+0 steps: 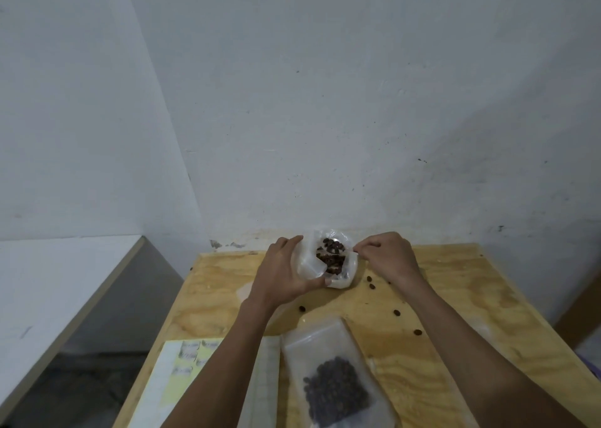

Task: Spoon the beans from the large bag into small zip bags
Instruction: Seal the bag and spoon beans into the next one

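Observation:
A clear plastic bag (307, 265) of dark beans (331, 258) stands open at the far end of the plywood table (439, 297). My left hand (283, 271) grips its left side and front rim. My right hand (390, 255) pinches the handle of a metal spoon (340, 249) whose bowl is inside the bag among the beans. Nearer to me a small zip bag (335, 379) lies flat, partly filled with beans.
Several loose beans (396, 312) lie scattered on the table to the right of the bags. A yellow sheet of labels (192, 359) and more clear bags (263, 362) lie at the near left. A white wall stands close behind the table; a white surface (48, 291) is at left.

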